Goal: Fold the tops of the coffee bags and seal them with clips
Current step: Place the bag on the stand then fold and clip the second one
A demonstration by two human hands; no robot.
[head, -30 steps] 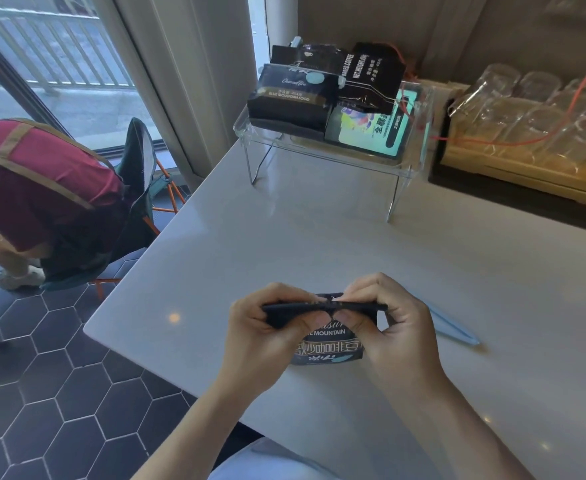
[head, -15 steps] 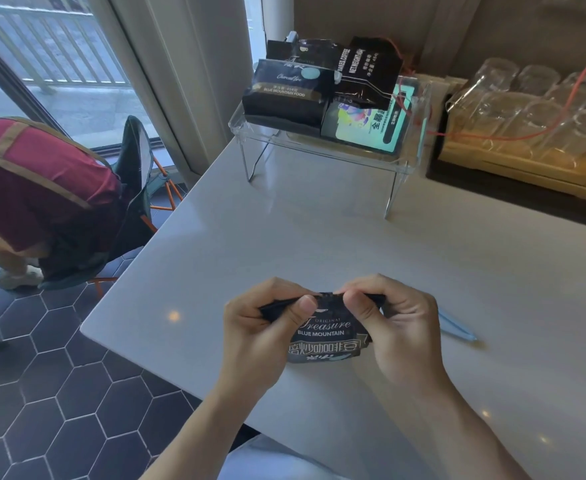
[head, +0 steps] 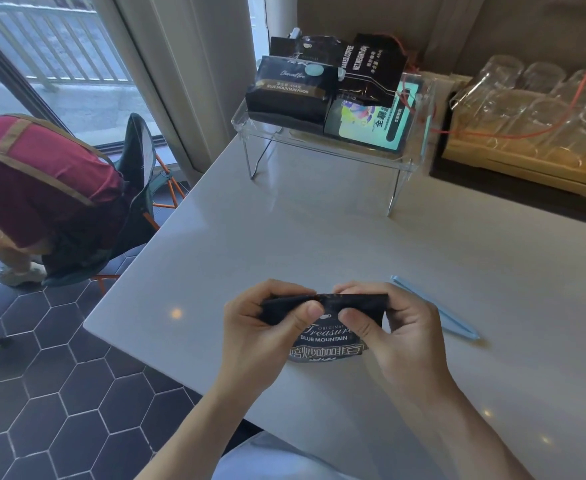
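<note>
A small black coffee bag (head: 326, 344) with white "Blue Mountain" lettering stands on the white table (head: 319, 237) near its front edge. My left hand (head: 264, 334) pinches the left end of its rolled-over top, thumb in front. My right hand (head: 399, 337) pinches the right end the same way. A long light-blue clip (head: 437, 311) lies flat on the table just right of my right hand, partly hidden behind it.
A clear acrylic riser (head: 336, 150) at the back holds more black coffee bags (head: 288, 88) and a colourful packet. Upturned glasses (head: 534, 105) sit on a wooden tray at the far right. A person in red bends beside a folding chair (head: 135, 174) on the left.
The folded top strip has rolled further down the front of the bag, and my thumbs have shifted toward its middle. The clip has not moved.
</note>
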